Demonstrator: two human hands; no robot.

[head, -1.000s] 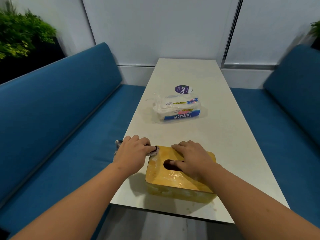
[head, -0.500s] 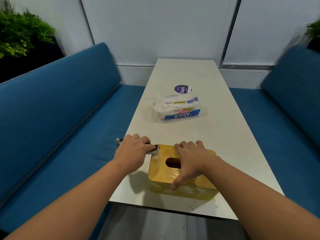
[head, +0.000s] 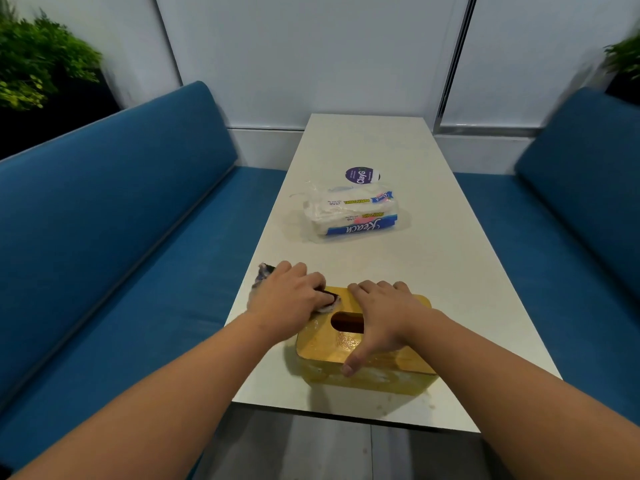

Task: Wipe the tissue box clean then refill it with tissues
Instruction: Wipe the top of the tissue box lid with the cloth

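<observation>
The yellow wooden-lidded tissue box (head: 363,355) sits at the long white table's (head: 450,271) near edge; the plastic-wrapped tissue pack (head: 349,216) lies behind it, the round dark sticker (head: 362,175) farther back.

Tissue pack (head: 351,214) reads "Reach"; round sticker (head: 361,175) "ClayG".

Lighting: even, cool, probably overhead. Soft shadows on tabletop (head: 408,265). Wide-angle bowing at edges; plants (head: 41,64) in corners smeared.
</observation>
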